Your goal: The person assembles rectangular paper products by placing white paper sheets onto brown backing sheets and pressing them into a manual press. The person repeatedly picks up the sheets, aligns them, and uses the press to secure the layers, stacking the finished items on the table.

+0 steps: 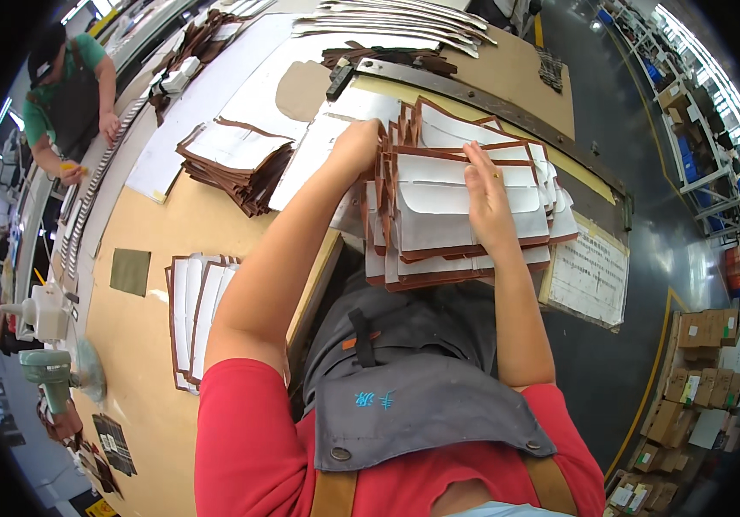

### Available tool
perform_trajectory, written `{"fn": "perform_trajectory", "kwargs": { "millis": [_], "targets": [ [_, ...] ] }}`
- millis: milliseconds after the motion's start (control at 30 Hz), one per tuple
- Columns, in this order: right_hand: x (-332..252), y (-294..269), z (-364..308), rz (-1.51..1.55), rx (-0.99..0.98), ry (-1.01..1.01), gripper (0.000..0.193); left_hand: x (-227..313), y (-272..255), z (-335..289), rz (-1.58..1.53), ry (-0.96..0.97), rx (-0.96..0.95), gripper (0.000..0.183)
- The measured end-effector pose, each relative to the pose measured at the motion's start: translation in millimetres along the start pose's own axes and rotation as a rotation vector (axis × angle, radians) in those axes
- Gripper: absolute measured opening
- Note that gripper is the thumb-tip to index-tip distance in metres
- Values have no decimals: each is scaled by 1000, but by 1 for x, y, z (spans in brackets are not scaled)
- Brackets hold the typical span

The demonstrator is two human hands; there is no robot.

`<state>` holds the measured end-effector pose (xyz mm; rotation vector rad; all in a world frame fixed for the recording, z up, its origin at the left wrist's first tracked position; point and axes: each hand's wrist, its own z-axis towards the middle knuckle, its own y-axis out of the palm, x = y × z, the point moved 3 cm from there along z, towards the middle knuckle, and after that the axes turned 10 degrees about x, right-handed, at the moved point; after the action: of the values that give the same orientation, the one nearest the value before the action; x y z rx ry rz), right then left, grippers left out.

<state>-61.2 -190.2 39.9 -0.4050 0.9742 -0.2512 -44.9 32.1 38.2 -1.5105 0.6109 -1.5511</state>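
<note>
In front of me is a thick, uneven stack of white-faced leather panels point(426, 226) with brown edges, several with a flap-shaped seam. My right hand point(489, 200) lies on the top panel, fingers stretched out and pointing away from me. At the stack's far left side, my left hand point(358, 148) is curled against the panel edges, its fingertips partly hidden. Left of that arm sits a second pile of brown-edged white panels point(236, 146). A smaller fanned group of the same panels point(187, 302) lies nearer, beside my left elbow.
A metal bar point(482, 102) crosses the board behind the stack. Long pale strips point(387, 24) lie at the far end. A printed sheet point(590, 271) is at the right edge. Across the table at left, a person in green point(72, 95) works. Shelves point(689, 129) stand beyond the aisle.
</note>
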Motion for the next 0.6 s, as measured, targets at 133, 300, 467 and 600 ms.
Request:
{"fn": "perform_trajectory", "kwargs": {
  "millis": [133,300,467,600],
  "targets": [
    [7,-3,-2,53,65,20,43,22,-8,-2,-340,-175,-143,34],
    [6,-1,-4,41,101,7,42,10,-2,-33,179,232,87,34],
    [7,0,-4,43,123,-15,41,14,-9,-29,-607,-352,-216,28],
    [9,-4,-2,324,165,94,42,40,-14,-32,-633,-28,56,34]
  ]
}}
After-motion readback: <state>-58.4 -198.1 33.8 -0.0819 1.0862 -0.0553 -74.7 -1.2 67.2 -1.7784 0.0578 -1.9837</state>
